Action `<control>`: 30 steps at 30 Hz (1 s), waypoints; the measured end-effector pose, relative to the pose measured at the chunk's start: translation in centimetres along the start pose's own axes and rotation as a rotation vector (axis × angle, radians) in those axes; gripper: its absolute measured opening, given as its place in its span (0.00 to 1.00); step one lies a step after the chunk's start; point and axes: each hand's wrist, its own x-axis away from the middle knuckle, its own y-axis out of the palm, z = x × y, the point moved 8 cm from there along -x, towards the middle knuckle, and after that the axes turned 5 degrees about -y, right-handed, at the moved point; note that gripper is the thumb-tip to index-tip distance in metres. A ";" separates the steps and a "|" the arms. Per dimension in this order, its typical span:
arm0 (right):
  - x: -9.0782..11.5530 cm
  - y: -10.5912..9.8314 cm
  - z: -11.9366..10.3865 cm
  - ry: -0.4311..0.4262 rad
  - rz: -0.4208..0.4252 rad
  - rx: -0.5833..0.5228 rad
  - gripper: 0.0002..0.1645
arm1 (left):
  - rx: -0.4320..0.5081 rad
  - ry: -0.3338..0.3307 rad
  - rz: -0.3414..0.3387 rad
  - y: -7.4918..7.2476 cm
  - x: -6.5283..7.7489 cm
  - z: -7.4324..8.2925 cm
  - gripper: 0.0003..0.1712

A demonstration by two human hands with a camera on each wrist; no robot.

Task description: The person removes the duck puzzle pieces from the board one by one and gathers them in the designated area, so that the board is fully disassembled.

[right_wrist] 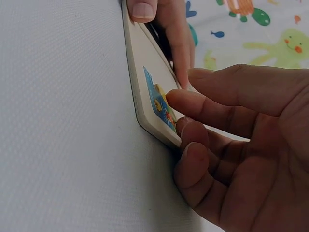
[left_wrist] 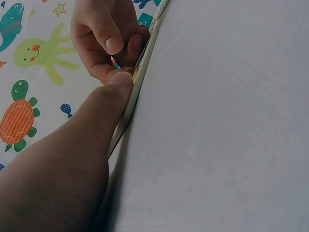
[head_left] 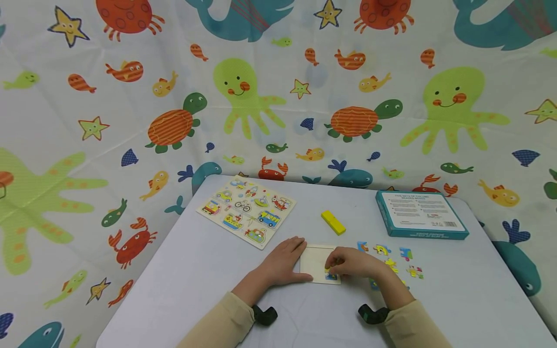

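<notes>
A pale wooden puzzle board (head_left: 314,263) lies flat in front of me. My left hand (head_left: 284,261) rests along its left side, fingers extended toward the far corner and thumb on the near edge. Over the board's right end, my right hand (head_left: 354,262) touches a jigsaw piece (right_wrist: 159,102) with the index fingertip. In the right wrist view, the thumb stands apart from that fingertip and the other fingers are bent. Blue and yellow print shows on the piece, in the near right corner; fingers partly cover it. Loose jigsaw pieces (head_left: 406,253) lie right of the board, some behind my right forearm.
Behind the board lies a yellow block (head_left: 333,222). A vehicle-picture board (head_left: 245,210) is at the back left. At the back right is a teal-edged box (head_left: 421,215). A sea-animal cloth (head_left: 304,121) hangs behind the white table (head_left: 174,295).
</notes>
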 end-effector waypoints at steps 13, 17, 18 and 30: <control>-0.1 -0.2 -0.4 -0.020 0.008 0.009 0.06 | 0.002 0.006 0.010 0.2 0.0 -0.1 0.60; 0.0 -0.3 -0.4 -0.011 0.017 0.001 0.07 | 0.001 0.010 0.015 0.1 -0.1 -0.1 0.59; 0.0 -0.4 -0.3 -0.005 0.021 0.003 0.07 | 0.001 0.011 0.015 0.1 -0.1 -0.1 0.59; 0.0 -0.3 0.0 0.004 0.027 -0.013 0.08 | -0.002 0.011 0.019 0.2 -0.1 -0.1 0.60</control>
